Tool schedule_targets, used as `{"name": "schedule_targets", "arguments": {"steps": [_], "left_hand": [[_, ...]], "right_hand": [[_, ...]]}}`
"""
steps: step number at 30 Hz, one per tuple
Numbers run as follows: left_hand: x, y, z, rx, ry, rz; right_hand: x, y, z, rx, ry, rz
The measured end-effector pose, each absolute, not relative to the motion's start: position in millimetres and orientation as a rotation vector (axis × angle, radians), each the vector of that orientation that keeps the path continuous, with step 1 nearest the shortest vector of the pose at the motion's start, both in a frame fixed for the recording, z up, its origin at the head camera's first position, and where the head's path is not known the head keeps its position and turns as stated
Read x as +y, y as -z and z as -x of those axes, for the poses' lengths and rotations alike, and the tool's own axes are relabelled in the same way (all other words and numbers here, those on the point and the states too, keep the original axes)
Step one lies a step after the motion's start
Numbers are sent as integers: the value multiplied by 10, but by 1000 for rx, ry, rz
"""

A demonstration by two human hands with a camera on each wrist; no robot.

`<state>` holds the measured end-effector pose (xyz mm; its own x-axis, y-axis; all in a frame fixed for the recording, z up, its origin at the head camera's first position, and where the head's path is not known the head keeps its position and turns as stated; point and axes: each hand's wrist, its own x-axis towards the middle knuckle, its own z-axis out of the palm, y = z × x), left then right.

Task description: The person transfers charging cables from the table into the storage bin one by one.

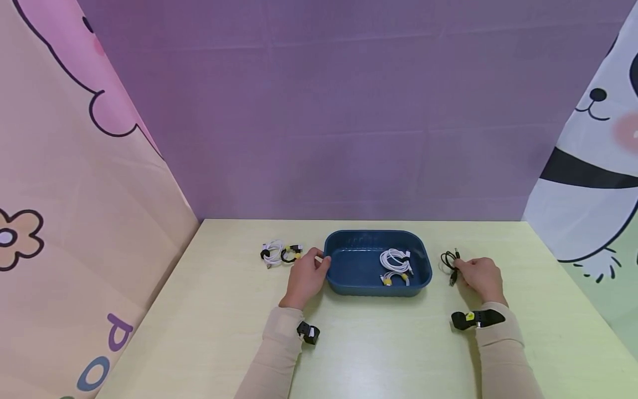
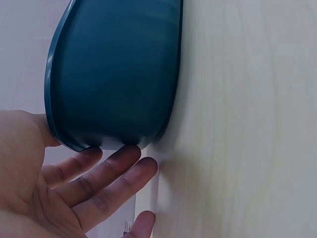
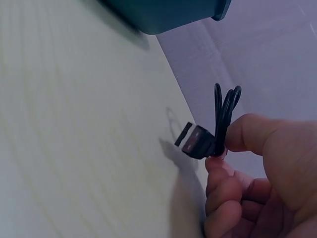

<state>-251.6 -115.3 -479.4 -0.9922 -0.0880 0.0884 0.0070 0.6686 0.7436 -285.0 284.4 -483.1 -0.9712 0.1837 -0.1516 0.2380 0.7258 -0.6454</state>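
Note:
A dark blue plastic basin (image 1: 359, 271) stands on the table, with a coiled white cable (image 1: 395, 260) and a smaller white cable with yellow ends (image 1: 396, 279) in its right part. My left hand (image 1: 306, 277) holds the basin's left end. In the left wrist view the thumb goes over the rim and fingertips (image 2: 130, 153) touch the outer wall. Right of the basin, my right hand (image 1: 480, 277) pinches a bundled black USB cable (image 3: 227, 116) between thumb and index finger. Its USB plug (image 3: 198, 143) points away from the palm, apparently just above the tabletop.
Left of the basin lie a white cable bundle (image 1: 273, 252) with a black tie and a black cable (image 1: 291, 252) with yellow parts. The pale wooden table (image 1: 379, 343) ends at a purple cloth backdrop (image 1: 319, 138). Printed cloths flank both sides.

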Motion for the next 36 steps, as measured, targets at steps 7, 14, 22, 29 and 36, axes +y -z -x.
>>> {"name": "schedule_targets", "arguments": {"steps": [7, 14, 22, 29, 36], "left_hand": [[-1159, 4802, 2509, -2759, 1215, -49], [-1164, 4817, 2514, -2753, 1215, -37], [-1164, 4793, 2507, -2749, 1218, -32], [-1160, 4779, 2508, -2748, 1220, -33], [-1157, 4793, 2515, -2753, 1224, -41]], "right_hand": [[2805, 4781, 2852, 2831, 1097, -319], [2737, 4668, 2840, 2826, 1151, -326], [2665, 4545, 2823, 2863, 1235, -320], [2608, 4420, 2802, 2889, 1256, -324], [2573, 4323, 2780, 2890, 1292, -317]]}}
